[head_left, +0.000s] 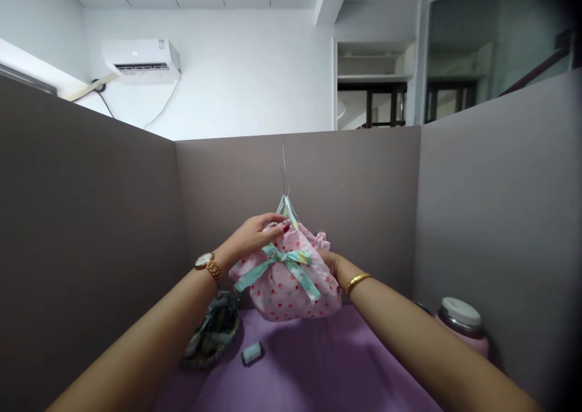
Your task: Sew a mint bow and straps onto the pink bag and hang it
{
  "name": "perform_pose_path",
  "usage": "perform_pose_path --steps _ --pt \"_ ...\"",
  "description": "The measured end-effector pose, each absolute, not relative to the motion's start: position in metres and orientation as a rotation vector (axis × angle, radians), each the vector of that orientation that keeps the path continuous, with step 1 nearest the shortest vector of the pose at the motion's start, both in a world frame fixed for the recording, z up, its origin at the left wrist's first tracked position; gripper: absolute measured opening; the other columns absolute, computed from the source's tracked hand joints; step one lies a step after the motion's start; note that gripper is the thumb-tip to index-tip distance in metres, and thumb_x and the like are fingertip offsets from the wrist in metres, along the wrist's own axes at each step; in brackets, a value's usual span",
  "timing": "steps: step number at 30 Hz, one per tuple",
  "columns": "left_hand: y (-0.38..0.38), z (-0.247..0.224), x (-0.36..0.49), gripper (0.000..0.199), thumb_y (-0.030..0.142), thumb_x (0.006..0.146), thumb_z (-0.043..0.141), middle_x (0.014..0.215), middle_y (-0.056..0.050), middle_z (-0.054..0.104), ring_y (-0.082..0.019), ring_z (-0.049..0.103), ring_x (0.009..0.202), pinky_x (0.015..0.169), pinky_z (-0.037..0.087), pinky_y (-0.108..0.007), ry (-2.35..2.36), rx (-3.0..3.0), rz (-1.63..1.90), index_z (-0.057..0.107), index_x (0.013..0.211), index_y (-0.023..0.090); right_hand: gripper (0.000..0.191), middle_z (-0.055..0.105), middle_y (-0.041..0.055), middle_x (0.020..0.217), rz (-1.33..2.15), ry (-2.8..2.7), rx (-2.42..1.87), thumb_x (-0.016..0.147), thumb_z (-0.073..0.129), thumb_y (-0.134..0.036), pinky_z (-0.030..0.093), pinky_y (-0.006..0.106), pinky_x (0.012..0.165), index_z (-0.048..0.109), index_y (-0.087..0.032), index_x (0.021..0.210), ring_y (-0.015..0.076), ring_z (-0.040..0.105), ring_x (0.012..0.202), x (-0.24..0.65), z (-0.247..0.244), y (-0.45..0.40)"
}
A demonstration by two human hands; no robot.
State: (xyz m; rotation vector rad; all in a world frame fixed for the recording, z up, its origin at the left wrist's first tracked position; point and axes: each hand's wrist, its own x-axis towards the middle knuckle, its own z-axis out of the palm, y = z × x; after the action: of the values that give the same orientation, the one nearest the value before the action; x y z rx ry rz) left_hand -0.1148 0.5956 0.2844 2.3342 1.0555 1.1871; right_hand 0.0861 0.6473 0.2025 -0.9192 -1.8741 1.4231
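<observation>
A pink dotted cloth piece hangs by turquoise straps from a thin hook. It looks like a small bag or garment, I cannot tell which. A turquoise bow is tied across its front, and a ruffle sticks out at its right. My left hand, with a watch on the wrist, closes thumb and fingers at the cloth's upper edge, just below the straps. At the cloth's right side is my right hand, a gold bangle behind it; its fingers are hidden by the fabric.
Purple cloth covers the surface below. On it lie a small white-and-green item and a basket with dark cloth inside. A pink jar with a white lid stands at right. Grey partitions enclose three sides.
</observation>
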Motion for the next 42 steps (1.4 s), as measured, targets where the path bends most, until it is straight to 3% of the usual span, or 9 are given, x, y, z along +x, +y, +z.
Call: perform_pose_path --steps 3,5,13,17,21,24,29,36,42 --pt "0.602 0.294 -0.105 0.020 0.037 0.067 0.065 0.054 0.002 0.058 -0.013 0.047 0.052 0.053 0.032 -0.025 1.068 2.428 0.975 0.064 0.060 0.019 0.033 0.068 0.0126 0.090 1.541 -1.832 -0.850 0.077 0.056 -0.040 0.050 0.038 0.076 0.060 -0.016 0.098 0.0244 0.064 0.082 0.087 0.206 0.645" --pt "0.610 0.295 -0.103 0.028 0.038 0.069 0.062 0.043 0.005 0.044 -0.010 0.033 0.043 0.046 0.023 -0.025 1.082 2.448 0.920 0.057 0.050 0.019 0.034 0.068 0.0117 0.090 1.590 -1.801 -0.793 0.078 0.055 -0.043 0.050 0.037 0.077 0.060 -0.016 0.098 0.0239 0.064 0.083 0.091 0.213 0.643" --pt "0.628 0.296 -0.104 0.031 0.042 0.071 0.059 0.044 0.006 0.038 -0.008 0.026 0.040 0.041 0.017 -0.024 1.128 2.369 0.859 0.054 0.052 0.019 0.023 0.066 0.0046 0.085 1.514 -1.646 -0.580 0.076 0.059 -0.026 0.049 0.026 0.076 0.057 -0.016 0.097 0.0129 0.063 0.074 0.097 0.238 0.653" --pt "0.627 0.296 -0.110 0.034 0.046 0.075 0.052 0.045 0.005 0.041 -0.009 0.030 0.039 0.039 0.022 -0.023 1.165 2.292 0.948 0.060 0.058 0.018 0.022 0.065 0.0051 0.082 1.436 -1.640 -0.663 0.074 0.061 -0.023 0.051 0.029 0.074 0.057 -0.016 0.094 0.0139 0.062 0.071 0.090 0.231 0.657" --pt "0.617 0.285 -0.121 0.038 0.050 0.082 0.041 0.073 -0.002 0.059 -0.015 0.052 0.063 0.056 0.039 -0.025 1.192 2.233 1.277 0.062 0.087 0.018 0.023 0.064 0.0081 0.082 1.182 -1.613 -0.784 0.080 0.054 -0.034 0.050 0.032 0.069 0.057 -0.015 0.093 0.0177 0.060 0.076 0.089 0.225 0.652" --pt "0.610 0.260 -0.130 0.040 0.051 0.083 0.039 0.092 -0.006 0.058 -0.019 0.054 0.084 0.072 0.041 -0.029 1.280 2.136 1.571 0.054 0.100 0.018 0.033 0.059 0.0083 0.088 0.861 -1.566 -0.839 0.082 0.045 -0.048 0.044 0.033 0.076 0.055 -0.017 0.089 0.0199 0.054 0.086 0.092 0.221 0.637" --pt "0.605 0.216 -0.137 0.049 0.053 0.072 0.056 0.104 -0.010 0.052 -0.025 0.051 0.096 0.080 0.041 -0.034 1.443 2.010 1.784 0.050 0.104 0.017 0.042 0.055 0.0057 0.085 0.463 -1.736 -0.841 0.058 0.070 -0.052 0.033 0.035 0.084 0.058 -0.020 0.082 0.0233 0.047 0.086 0.082 0.212 0.604" --pt "0.616 0.206 -0.130 0.037 0.047 0.084 0.044 0.059 0.003 0.050 -0.012 0.048 0.054 0.054 0.039 -0.026 1.402 1.976 1.701 0.056 0.068 0.016 0.029 0.055 0.0044 0.068 0.280 -1.857 -0.903 0.081 0.048 -0.042 0.035 0.032 0.070 0.053 -0.019 0.062 0.0198 0.048 0.069 0.056 0.209 0.614" --pt "0.629 0.205 -0.131 0.038 0.045 0.087 0.042 0.056 0.006 0.046 -0.008 0.043 0.045 0.047 0.038 -0.023 1.404 1.877 1.683 0.053 0.067 0.015 0.042 0.053 0.0016 0.057 0.516 -1.742 -0.905 0.085 0.034 -0.049 0.035 0.026 0.054 0.054 -0.018 0.063 0.0157 0.047 0.058 0.060 0.200 0.635"
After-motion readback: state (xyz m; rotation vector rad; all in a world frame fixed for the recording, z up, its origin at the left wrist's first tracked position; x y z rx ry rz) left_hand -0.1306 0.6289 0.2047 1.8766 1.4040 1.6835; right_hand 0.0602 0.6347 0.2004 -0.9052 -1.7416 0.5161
